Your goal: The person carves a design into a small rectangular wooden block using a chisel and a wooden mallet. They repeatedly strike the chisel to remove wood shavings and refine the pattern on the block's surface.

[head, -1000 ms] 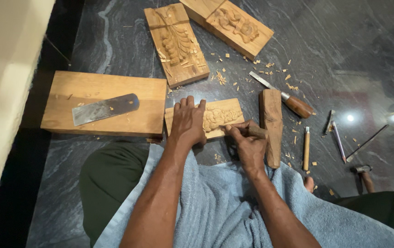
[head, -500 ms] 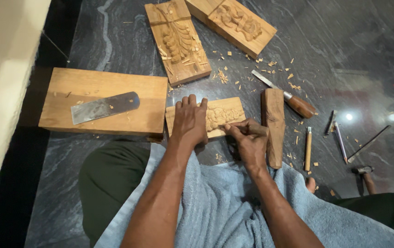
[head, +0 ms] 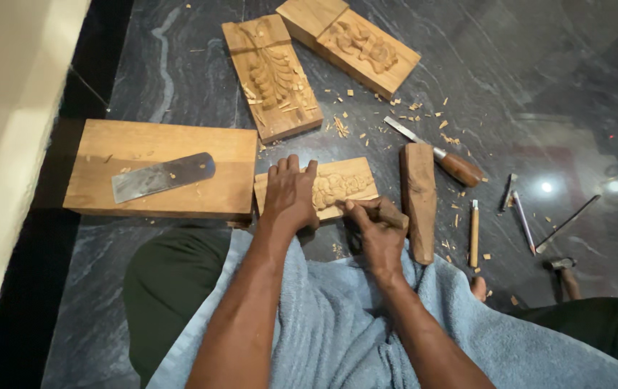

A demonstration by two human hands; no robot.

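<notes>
Dark veined stone floor [head: 179, 65] carries everything, scattered with pale wood chips. At its middle, just in front of the person's towel-covered lap, lies the small carved block [head: 341, 186], and I will place the rest from it.

On the block's left half the left hand [head: 291, 193] lies flat, fingers together and pointing away from the body, pressing the wood down. At the block's near right corner the right hand [head: 375, 229] is curled with its fingers clamped round a slim carving tool [head: 394, 218], whose handle sticks out to the right; the working tip is hidden under the knuckles (I cannot tell just where it meets the wood). The block's long axis runs left to right across the person, so the raised leafy relief lies just beyond the right hand's fingers, between the two hands. The right hand is the nearer one to that relief.

Left of the block, touching or nearly so, sits a larger plain board [head: 157, 169] with a flat metal blade [head: 161, 175] resting on it. Beyond the block lie two carved panels [head: 273, 75]. Just right of it stands a wooden mallet-like billet [head: 418, 198], then a wood-handled chisel [head: 442, 155], and farther right several thin tools [head: 473, 230]. A blue towel [head: 338, 324] covers the lap.
</notes>
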